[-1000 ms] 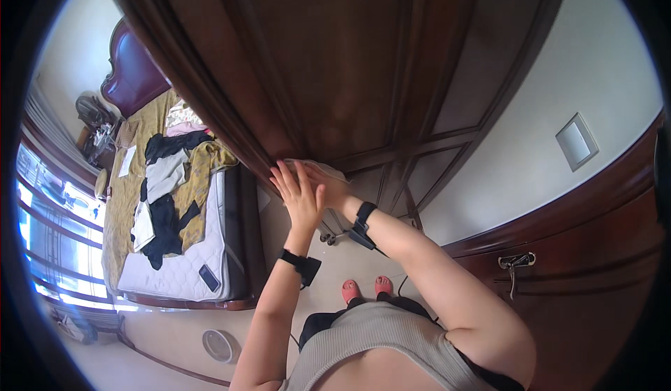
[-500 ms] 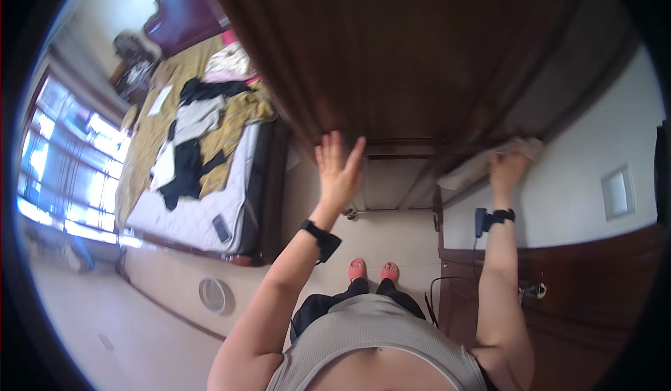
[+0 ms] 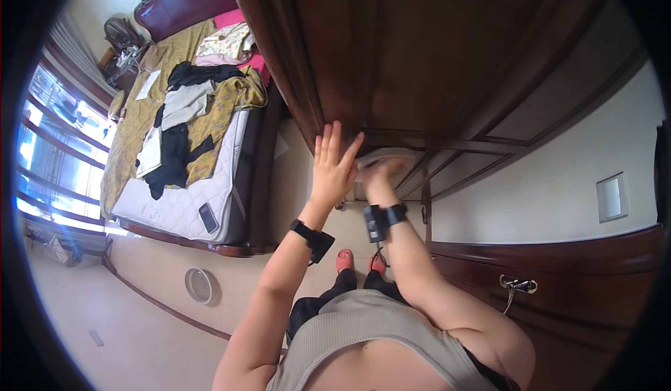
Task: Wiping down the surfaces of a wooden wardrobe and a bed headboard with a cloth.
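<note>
Pale cloth point(image 3: 411, 153) at the dark panel point(image 3: 419, 55), just off centre toward two o'clock.
The right hand point(image 3: 386, 172) is on it, blurred, so I cannot tell whether its grip pinches; at its nine o'clock the left hand point(image 3: 334, 171), fingers spread, lies against the panel's edge. The bed point(image 3: 168, 212), with clothes point(image 3: 187, 104) and a phone point(image 3: 208, 217) on it, lies toward ten o'clock, a round container point(image 3: 200, 286) toward eight, a wall plate point(image 3: 613, 197) toward three.
</note>
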### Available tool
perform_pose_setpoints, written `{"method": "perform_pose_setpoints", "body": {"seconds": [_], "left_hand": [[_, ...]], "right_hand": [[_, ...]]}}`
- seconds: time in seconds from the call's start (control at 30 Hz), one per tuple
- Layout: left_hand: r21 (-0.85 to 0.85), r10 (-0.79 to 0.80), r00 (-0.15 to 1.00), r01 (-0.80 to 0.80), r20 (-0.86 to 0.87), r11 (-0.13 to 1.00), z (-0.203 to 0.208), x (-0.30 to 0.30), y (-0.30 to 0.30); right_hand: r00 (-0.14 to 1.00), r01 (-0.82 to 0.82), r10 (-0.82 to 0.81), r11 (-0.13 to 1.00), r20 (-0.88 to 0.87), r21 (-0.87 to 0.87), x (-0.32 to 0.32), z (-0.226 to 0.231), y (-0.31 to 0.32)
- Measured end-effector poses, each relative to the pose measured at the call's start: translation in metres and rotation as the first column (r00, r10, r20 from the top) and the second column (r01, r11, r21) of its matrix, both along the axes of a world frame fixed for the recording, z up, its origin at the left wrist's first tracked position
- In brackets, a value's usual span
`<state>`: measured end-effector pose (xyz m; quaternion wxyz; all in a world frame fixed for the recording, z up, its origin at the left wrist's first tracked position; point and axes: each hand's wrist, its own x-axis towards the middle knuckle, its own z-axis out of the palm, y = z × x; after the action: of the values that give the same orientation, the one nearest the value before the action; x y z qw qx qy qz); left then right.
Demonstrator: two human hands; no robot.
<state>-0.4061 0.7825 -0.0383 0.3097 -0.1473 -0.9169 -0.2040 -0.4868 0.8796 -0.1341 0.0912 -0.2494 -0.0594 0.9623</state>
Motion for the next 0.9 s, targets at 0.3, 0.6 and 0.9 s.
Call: {"method": "perform_pose_setpoints", "body": {"seconds": [0.3, 0.6, 0.9], "left_hand": [[-0.146, 0.045, 0.998, -0.039, 0.038, 0.988, -0.011, 0.002, -0.021], [-0.166, 0.054, 0.998, -0.056, -0.013, 0.985, -0.013, -0.013, 0.01], [-0.095, 0.079, 0.997, -0.077, 0.009, 0.993, -0.02, -0.007, -0.007]], "right_hand": [[0.909, -0.336, 0.394, 0.886, 0.136, -0.32, 0.011, 0.042, 0.021], [0.989, -0.144, 0.14, 0.986, -0.056, -0.081, -0.044, 0.009, 0.284], [0.844, 0.517, -0.352, 0.737, -0.406, 0.435, 0.013, 0.221, 0.276]]}}
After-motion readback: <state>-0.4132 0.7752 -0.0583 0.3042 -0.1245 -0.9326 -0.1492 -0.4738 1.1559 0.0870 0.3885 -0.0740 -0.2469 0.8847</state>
